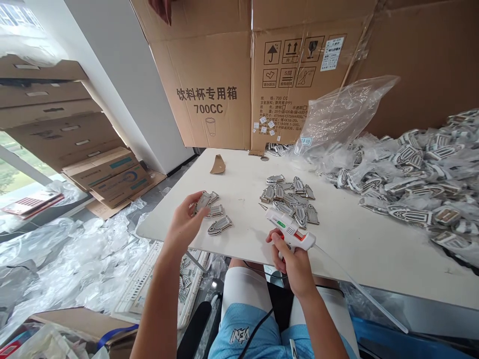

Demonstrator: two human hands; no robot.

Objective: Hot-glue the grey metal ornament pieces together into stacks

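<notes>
My right hand (294, 262) is wrapped around the handle of a white hot glue gun (290, 227), its nozzle pointing left. A long clear glue stick (368, 294) sticks out of the gun's back end. At the left of the white table (239, 239), my left hand (187, 222) has its thumb and fingers closed around a small silver bullet-shaped piece (204, 201). Two similar pieces lie close by, one under the hand and another silver piece (220, 225) nearer the table's edge. A loose pile of such pieces (290, 199) lies just beyond the gun's nozzle.
Many bagged silver pieces (419, 174) are heaped along the right side. A clear plastic bag (344, 114) stands before a tall cardboard box (217, 75). A brown cardboard scrap (218, 164) lies at the back left. Plastic wrapping (67, 264) covers the floor at left.
</notes>
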